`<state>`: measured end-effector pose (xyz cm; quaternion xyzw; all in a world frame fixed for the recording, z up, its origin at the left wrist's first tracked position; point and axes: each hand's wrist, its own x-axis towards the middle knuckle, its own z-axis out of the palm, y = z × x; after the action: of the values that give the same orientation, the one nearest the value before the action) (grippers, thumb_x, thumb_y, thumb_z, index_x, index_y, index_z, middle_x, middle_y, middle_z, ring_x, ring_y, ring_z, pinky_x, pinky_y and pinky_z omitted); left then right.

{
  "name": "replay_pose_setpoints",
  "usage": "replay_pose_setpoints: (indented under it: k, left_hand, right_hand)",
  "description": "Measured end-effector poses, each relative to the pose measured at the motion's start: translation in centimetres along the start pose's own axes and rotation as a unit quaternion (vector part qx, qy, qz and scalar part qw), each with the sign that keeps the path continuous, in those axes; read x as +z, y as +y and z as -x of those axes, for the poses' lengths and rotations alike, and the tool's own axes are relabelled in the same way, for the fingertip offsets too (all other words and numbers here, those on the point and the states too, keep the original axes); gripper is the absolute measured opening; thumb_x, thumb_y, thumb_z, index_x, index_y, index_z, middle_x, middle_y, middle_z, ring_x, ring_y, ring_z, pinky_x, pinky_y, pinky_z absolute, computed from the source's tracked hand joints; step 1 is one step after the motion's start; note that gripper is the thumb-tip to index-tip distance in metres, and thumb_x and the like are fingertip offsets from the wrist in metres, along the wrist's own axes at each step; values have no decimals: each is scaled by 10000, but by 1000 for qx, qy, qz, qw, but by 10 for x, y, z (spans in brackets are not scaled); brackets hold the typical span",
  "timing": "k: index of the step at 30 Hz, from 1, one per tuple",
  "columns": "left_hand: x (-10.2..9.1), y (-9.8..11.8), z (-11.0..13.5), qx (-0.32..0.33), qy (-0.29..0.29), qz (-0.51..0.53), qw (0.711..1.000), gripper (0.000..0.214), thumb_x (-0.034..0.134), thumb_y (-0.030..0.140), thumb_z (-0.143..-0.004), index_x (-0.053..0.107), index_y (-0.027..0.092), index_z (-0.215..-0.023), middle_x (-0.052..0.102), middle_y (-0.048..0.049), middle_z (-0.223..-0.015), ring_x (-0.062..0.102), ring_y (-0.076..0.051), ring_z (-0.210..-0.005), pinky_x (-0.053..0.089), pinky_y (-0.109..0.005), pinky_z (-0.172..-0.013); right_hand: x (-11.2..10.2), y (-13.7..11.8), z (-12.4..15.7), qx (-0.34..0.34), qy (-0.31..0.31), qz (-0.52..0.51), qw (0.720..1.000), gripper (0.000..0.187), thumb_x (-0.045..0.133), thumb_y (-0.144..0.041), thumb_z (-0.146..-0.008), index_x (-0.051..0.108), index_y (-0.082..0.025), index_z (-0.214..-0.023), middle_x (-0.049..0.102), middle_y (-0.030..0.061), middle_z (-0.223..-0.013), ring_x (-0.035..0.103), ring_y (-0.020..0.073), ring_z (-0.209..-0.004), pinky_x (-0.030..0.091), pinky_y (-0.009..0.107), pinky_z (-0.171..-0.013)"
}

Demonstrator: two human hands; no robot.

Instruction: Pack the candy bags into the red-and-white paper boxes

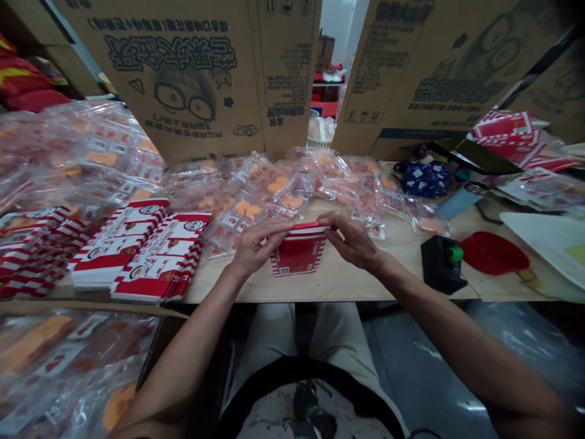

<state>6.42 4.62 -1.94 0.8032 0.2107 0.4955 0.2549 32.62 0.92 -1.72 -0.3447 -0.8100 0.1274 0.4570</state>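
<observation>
A small red-and-white striped carton [299,253] stands upright at the front of the wooden table [347,277]. My left hand [256,247] grips its upper left edge, fingers curled over the top. From the other side, my right hand [351,241] pinches the top right edge. Both hands press along the carton's top flap. Just behind the carton lie several clear plastic packets [256,195] with orange and red contents.
Stacks of flat striped cartons [146,256] lie left of the hands. More packets fill a heap at far left [77,158] and a box below [59,360]. A black tape dispenser [441,262] and red paddle [493,253] sit right. Large cardboard boxes [192,73] wall the back.
</observation>
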Motion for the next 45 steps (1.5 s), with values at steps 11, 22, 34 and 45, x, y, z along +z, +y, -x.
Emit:
replay_pose_setpoints:
  k: [11, 22, 34, 45]
  left_hand:
    - [-1, 12, 2, -106, -17, 29, 994, 317, 556, 364, -1001, 738, 218, -1216, 754, -89, -1161, 704, -220, -1048, 539, -316, -910]
    - [-7, 7, -2, 38, -54, -113, 991, 272, 665, 325, -946, 738, 284, -1205, 713, -102, -1216, 673, -225, -1099, 537, -376, -934]
    - [10, 15, -17, 24, -44, -134, 990, 170, 675, 312, -931, 782, 250, -1048, 767, -65, -1057, 718, -209, -945, 563, -322, -813]
    - [65, 21, -42, 23, -55, -136, 989, 164, 667, 358, -917, 762, 315, -1045, 780, 31, -1011, 728, -233, -849, 569, -386, -773]
  right_hand:
    - [-9, -15, -14, 66, -15, -11, 998, 89, 575, -199, -942, 635, -223, -880, 679, 37, -896, 626, 195, -801, 501, 346, -724]
    - [-3, 2, 4, -83, -28, 76, 993, 233, 479, -187, -993, 594, -241, -1188, 660, 131, -1208, 653, 250, -1073, 557, 415, -877]
    - [20, 4, 5, -10, 67, 15, 998, 108, 494, -207, -997, 598, -233, -1009, 652, 72, -1027, 631, 200, -933, 515, 353, -831]
    - [-104, -19, 110, 547, 271, 164, 775, 413, 543, -10, -768, 694, -203, -1101, 622, 79, -1243, 587, 211, -1181, 494, 295, -992]
